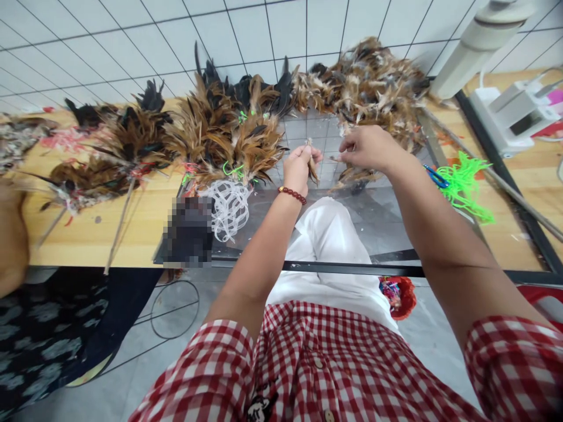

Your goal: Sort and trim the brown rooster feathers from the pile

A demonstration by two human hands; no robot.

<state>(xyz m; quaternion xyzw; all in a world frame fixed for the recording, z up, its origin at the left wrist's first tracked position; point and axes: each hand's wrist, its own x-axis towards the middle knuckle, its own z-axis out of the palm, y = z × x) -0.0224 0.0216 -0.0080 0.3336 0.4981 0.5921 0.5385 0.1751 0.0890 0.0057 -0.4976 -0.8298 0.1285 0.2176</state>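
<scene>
My left hand (pixel 299 167), with a beaded bracelet at the wrist, pinches a small bunch of brown feathers (pixel 313 171) above the glass tabletop. Their pale quill ends stick up past the fingertips. To its right, my right hand (pixel 369 147) has its fingers closed together. A small tip shows at those fingers, too small to name. Loose brown feathers (pixel 358 176) lie just below this hand. Behind it rises a large heap of brown and white feathers (pixel 373 82). On the left lie tied bundles of brown and black feathers (pixel 233 129).
White plastic strips (pixel 226 211) lie left of my left forearm. Bright green ties (pixel 470 186) and blue-handled scissors (pixel 435 176) are beside my right forearm. A power strip (pixel 501 126) and a stick (pixel 505 181) are at right. Another person's arm (pixel 11 240) shows at far left.
</scene>
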